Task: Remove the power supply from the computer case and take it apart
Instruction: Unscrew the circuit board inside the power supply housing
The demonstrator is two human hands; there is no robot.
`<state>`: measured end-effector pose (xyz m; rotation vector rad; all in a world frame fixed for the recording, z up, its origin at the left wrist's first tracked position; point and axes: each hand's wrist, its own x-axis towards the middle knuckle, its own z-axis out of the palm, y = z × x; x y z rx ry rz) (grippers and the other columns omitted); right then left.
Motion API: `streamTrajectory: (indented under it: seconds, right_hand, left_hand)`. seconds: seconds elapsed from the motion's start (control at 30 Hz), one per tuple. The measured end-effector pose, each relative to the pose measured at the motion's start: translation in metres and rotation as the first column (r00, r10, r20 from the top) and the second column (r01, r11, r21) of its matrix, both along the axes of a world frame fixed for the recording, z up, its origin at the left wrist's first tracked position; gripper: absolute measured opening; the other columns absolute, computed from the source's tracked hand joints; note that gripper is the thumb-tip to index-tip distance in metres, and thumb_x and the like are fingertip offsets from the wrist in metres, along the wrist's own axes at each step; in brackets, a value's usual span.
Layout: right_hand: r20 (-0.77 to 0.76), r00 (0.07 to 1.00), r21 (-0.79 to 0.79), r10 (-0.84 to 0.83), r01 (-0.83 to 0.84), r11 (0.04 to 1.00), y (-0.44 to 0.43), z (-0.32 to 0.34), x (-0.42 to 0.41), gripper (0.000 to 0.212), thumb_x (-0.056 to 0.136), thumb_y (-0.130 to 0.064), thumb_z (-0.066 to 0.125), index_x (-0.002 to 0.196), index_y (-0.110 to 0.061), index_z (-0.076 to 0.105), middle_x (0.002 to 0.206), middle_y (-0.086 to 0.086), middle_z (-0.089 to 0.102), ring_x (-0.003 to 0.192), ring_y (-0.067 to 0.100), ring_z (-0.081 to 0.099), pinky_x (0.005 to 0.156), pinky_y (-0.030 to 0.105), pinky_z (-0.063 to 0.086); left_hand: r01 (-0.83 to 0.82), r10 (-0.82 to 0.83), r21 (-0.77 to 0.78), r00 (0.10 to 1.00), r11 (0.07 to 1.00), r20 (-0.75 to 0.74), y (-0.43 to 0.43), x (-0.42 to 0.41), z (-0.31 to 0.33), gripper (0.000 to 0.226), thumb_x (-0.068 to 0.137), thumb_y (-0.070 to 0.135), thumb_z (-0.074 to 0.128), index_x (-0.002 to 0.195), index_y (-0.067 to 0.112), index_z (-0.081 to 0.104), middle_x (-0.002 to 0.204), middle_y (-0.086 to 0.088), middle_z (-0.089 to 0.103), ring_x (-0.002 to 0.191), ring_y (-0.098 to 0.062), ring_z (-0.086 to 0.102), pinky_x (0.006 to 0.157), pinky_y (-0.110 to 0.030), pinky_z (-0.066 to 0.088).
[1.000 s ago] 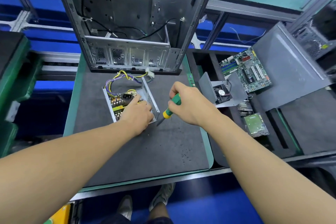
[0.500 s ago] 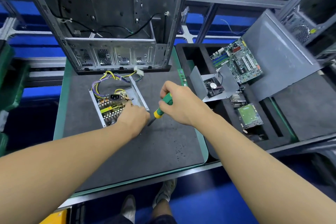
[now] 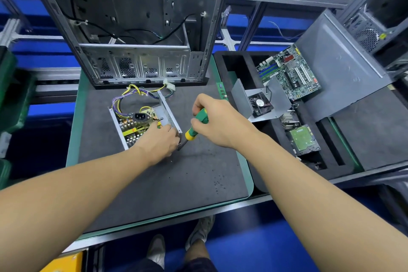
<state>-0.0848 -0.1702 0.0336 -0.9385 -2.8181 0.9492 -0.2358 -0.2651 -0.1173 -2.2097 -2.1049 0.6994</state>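
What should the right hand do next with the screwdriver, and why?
Probably seat the screwdriver tip at the near right corner of the power supply and turn: the right hand grips it, tip beside that corner, which the left hand holds.

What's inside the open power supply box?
The open silver metal power supply box holds a circuit board with black power socket, yellow transformer and purple-yellow wires. The left hand covers its near right corner.

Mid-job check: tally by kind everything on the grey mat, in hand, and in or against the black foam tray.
Computer case: 1
Power supply: 1
Screwdriver: 1
Motherboard: 1
Fan in metal cover: 1
Hard drive: 1
Heatsink: 1
Memory stick: 1
Side panel: 1
Total: 9
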Motion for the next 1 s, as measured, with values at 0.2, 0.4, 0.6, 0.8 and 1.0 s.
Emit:
streamTrajectory:
  seconds: [0.2,0.4,0.6,0.8,1.0]
  right_hand:
    - [0.0,0.999,0.004,-0.042,0.042,0.999,0.005,0.007,0.001,0.012,0.088,-0.028,0.059,0.09,-0.022,0.049,0.08,-0.004,0.053,0.058,0.02,0.046,0.054,0.034,0.045]
    - [0.013,0.996,0.091,-0.093,0.091,0.992,0.022,0.022,0.01,0.013,0.088,-0.026,0.06,0.091,-0.021,0.048,0.077,-0.006,0.049,0.056,0.01,0.041,0.049,0.028,0.03]
    - [0.088,0.985,0.201,-0.151,0.131,0.971,0.034,0.034,0.041,0.014,0.087,-0.021,0.058,0.092,-0.017,0.046,0.071,-0.005,0.045,0.057,0.013,0.04,0.046,0.029,0.026]
    - [0.13,0.944,0.262,-0.303,0.262,0.929,0.055,0.044,0.113,0.016,0.089,-0.023,0.059,0.098,-0.015,0.049,0.085,0.003,0.054,0.077,0.025,0.044,0.062,0.034,0.035]
    - [0.157,0.897,0.245,-0.413,0.369,0.896,0.071,0.049,0.16,0.014,0.09,-0.025,0.057,0.098,-0.019,0.047,0.093,0.004,0.056,0.077,0.027,0.051,0.063,0.035,0.044]
  left_hand:
    - [0.089,-0.101,0.097,0.987,0.991,0.125,-0.005,-0.003,0.018,0.022,0.089,0.024,0.049,0.109,0.017,0.058,0.098,-0.001,0.057,0.096,-0.024,0.056,0.111,-0.047,0.031]
    - [0.062,-0.173,0.202,0.78,0.977,0.601,-0.032,0.02,0.034,0.012,0.073,0.006,0.066,0.08,0.013,0.059,0.072,-0.002,0.062,0.065,-0.026,0.058,0.06,-0.035,0.049]
    - [-0.426,0.369,-0.284,0.132,0.859,0.92,0.0,0.071,0.029,0.011,0.09,0.016,0.067,0.093,0.013,0.077,0.082,0.0,0.076,0.076,-0.009,0.071,0.074,-0.018,0.052]
    - [-0.453,0.48,-0.719,-0.539,0.528,0.692,0.067,0.146,0.041,0.019,0.092,0.0,0.06,0.074,0.002,0.064,0.072,-0.013,0.065,0.055,-0.014,0.066,0.051,-0.023,0.052]
    - [-0.209,0.509,-0.822,-0.697,0.53,0.506,0.119,0.191,0.069,0.035,0.1,0.001,0.032,0.07,0.016,0.04,0.063,0.002,0.043,0.051,-0.006,0.041,0.047,-0.014,0.035]
